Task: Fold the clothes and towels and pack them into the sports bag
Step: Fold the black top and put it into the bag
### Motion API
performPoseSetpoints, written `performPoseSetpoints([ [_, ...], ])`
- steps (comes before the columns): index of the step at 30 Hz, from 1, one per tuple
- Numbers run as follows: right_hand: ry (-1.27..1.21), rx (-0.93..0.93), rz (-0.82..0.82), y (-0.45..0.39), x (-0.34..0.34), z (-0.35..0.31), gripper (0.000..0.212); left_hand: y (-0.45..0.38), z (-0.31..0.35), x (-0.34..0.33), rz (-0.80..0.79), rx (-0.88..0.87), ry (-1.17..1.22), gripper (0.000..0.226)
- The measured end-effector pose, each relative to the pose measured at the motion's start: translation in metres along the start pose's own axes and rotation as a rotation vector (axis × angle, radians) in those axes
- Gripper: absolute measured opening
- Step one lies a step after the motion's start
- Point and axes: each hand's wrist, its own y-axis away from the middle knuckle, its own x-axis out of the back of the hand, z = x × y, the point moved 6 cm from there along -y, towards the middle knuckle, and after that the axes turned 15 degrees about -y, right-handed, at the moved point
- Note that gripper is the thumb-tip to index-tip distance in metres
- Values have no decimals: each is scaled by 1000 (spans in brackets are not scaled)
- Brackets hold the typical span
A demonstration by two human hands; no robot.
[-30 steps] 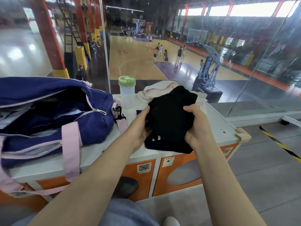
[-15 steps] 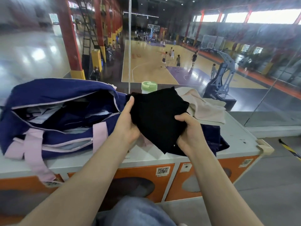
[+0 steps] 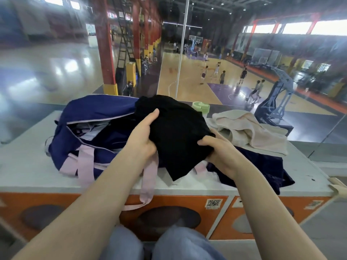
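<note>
Garment: black folded garment (image 3: 176, 134), light, soft and floppy, held above the open sports bag (image 3: 90, 128).
Hands: left hand (image 3: 142, 139) and right hand (image 3: 217, 152) both grip its opposite edges.
Grip advice: support underneath, or the folds will likely slump.

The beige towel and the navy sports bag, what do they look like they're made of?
Beige towel: probably cotton terry; it looks matte and nappy and lies in thick, soft folds. Navy sports bag: a thin woven fabric, maybe nylon or canvas; smooth, slightly sheened, slumping, with pink webbing straps.
</note>
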Motion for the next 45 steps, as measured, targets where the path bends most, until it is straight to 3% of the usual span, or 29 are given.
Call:
performPoseSetpoints([
  [5, -10, -134, -99, -13, -50, -17, 36, 5, 15, 22, -34, 17, -84, 39],
  [10, 147, -120, -115, -33, -95, -10, 76, 5, 29, 54, 2, -60, -228, 39],
  [14, 298, -2, -106, -43, -129, 5, 79, 1, 35, 81, 92, -179, -342, 36],
  [17, 408, 84, -70, -53, -145, 20, 93, -4, 36, 97, 137, -197, -408, 31],
  [21, 409, 83, -20, -65, -146, 31, 72, -10, 45, 117, 206, -164, -533, 30],
  [24, 408, 78, -16, -69, -143, 35, 71, -17, 58, 128, 231, -103, -623, 39],
  [28, 412, 95, -19, -73, -141, 38, 72, -30, 87, 131, 300, -126, -661, 26],
  [32, 492, 186, -22, -75, -146, 34, 72, -41, 117, 125, 339, -251, -880, 58],
  [36, 733, 372, -90, -73, -175, 19, 71, -40, 136, 117, 317, -380, -1102, 50],
  [40, 843, 383, -107, -83, -200, 8, 68, -29, 142, 117, 341, -514, -1193, 42],
  [45, 672, 355, -15, -109, -209, 6, 60, -27, 146, 123, 415, -582, -1075, 36],
])
